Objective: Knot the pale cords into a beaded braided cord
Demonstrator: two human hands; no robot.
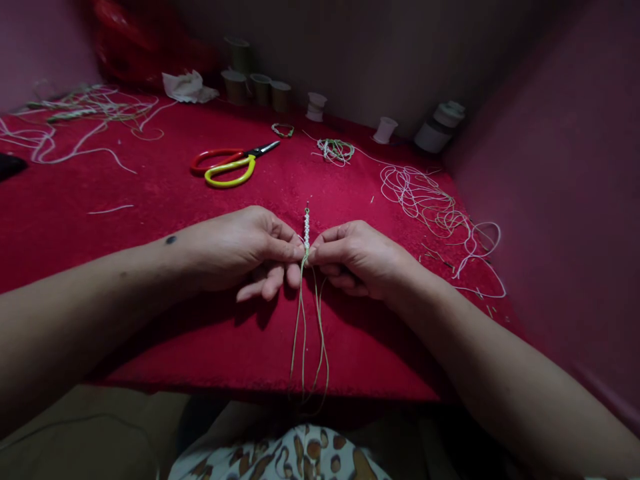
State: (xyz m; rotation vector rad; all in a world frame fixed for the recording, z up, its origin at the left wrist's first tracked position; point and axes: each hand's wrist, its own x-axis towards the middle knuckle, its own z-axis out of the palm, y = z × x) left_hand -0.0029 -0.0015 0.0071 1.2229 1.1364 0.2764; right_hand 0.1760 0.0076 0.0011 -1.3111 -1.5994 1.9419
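Note:
A narrow white braided cord (307, 230) stands out at the middle of the red cloth, its top end at a small pin. Thin green strands (303, 320) run down from its lower end and over the table's front edge. On the left side of the braid, my left hand (267, 250) pinches the cord at its lower end between thumb and index finger, the other fingers loosely spread. My right hand (350, 257) pinches at the same spot from the right, its other fingers curled. The fingertips nearly meet and hide part of the knot.
Scissors with red and yellow handles (230, 175) lie behind my left hand. Tangled cords (417, 193) are at right, more loose cords (95, 110) at far left. A braided loop (336, 151), spools (316, 107) and a white-capped bottle (440, 128) are at the back.

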